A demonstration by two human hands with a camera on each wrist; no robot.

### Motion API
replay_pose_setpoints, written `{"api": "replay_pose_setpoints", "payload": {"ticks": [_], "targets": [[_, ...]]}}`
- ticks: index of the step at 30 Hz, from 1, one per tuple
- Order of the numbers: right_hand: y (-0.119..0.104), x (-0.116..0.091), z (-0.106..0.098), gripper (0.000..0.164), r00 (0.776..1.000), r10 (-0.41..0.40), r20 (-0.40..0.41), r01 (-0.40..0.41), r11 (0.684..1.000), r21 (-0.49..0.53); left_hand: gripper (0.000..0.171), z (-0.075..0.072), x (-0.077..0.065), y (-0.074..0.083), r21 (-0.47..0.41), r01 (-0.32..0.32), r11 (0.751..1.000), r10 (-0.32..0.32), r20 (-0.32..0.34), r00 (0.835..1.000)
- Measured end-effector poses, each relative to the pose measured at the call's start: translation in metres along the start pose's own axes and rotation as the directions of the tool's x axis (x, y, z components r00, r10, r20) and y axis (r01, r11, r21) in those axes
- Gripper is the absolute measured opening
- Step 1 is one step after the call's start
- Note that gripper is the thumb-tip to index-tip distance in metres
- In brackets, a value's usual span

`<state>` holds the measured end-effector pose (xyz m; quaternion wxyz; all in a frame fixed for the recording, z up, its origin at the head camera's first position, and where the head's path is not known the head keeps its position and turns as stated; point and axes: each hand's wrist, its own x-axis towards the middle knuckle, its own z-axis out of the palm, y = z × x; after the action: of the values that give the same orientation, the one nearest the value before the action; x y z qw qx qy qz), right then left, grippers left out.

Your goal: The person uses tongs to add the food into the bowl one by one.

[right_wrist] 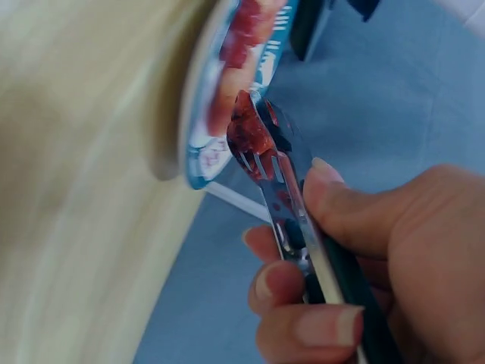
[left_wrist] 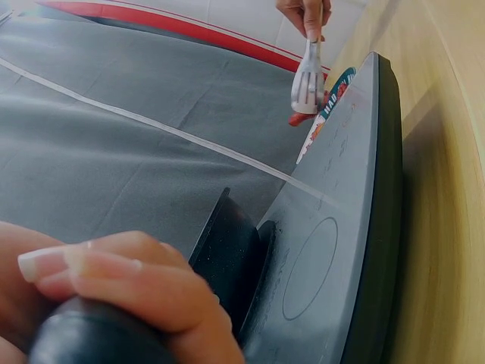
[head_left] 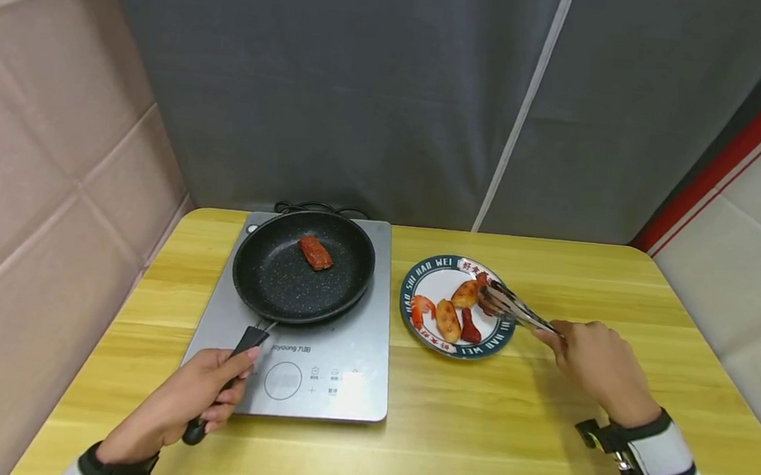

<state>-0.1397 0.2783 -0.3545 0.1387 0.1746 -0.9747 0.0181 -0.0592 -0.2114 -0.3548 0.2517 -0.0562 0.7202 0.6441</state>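
My left hand (head_left: 204,392) grips the black handle (head_left: 249,341) of a dark speckled frying pan (head_left: 281,289), which sits on a silver induction cooker (head_left: 355,371). One reddish-brown piece of meat (head_left: 315,252) lies in the pan. At the right, my right hand (head_left: 603,366) holds metal tongs (head_left: 523,310) over the plate (head_left: 407,323). Between the slotted tips of the tongs is a dark red piece of meat (right_wrist: 248,129), as the right wrist view shows. The plate also bears a shrimp (head_left: 420,309), two browned yellow pieces (head_left: 448,321) and a small red drumstick-shaped piece (head_left: 471,327).
A yellow wood-grain table (head_left: 458,440) carries everything. Black cable (head_left: 318,206) lies coiled behind the cooker. Grey fabric (head_left: 339,90) rises at the table's back edge, with pale padded panels (head_left: 54,164) on the left and a white one (head_left: 753,247) on the right.
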Motion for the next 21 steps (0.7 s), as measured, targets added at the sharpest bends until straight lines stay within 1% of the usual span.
{"api": "replay_pose_setpoints", "payload": {"ticks": [4,7,13,17,21], "targets": [[-0.003,0.006,-0.008,0.03,0.998,-0.045,-0.045,0.046,0.999,0.02,0.042,0.0,0.0,0.001,0.002,-0.004,1.0,0.004,0.002,1.0],[-0.008,0.014,-0.015,0.032,0.997,-0.065,-0.052,0.067,0.997,0.037,0.041,-0.001,0.0,0.002,0.004,-0.006,1.0,0.006,0.004,1.0],[-0.027,0.033,-0.03,0.03,0.995,-0.09,-0.031,0.093,0.993,0.075,0.041,-0.002,0.001,0.002,0.016,0.001,1.0,-0.001,0.003,1.0],[-0.045,0.046,-0.036,0.029,0.995,-0.101,-0.013,0.102,0.988,0.115,0.042,-0.002,0.001,0.002,0.02,0.001,1.0,-0.001,-0.006,1.0],[-0.063,0.057,-0.041,0.029,0.992,-0.125,-0.002,0.124,0.98,0.155,0.042,0.0,0.0,-0.001,0.005,0.002,1.0,-0.002,-0.008,1.0]]}}
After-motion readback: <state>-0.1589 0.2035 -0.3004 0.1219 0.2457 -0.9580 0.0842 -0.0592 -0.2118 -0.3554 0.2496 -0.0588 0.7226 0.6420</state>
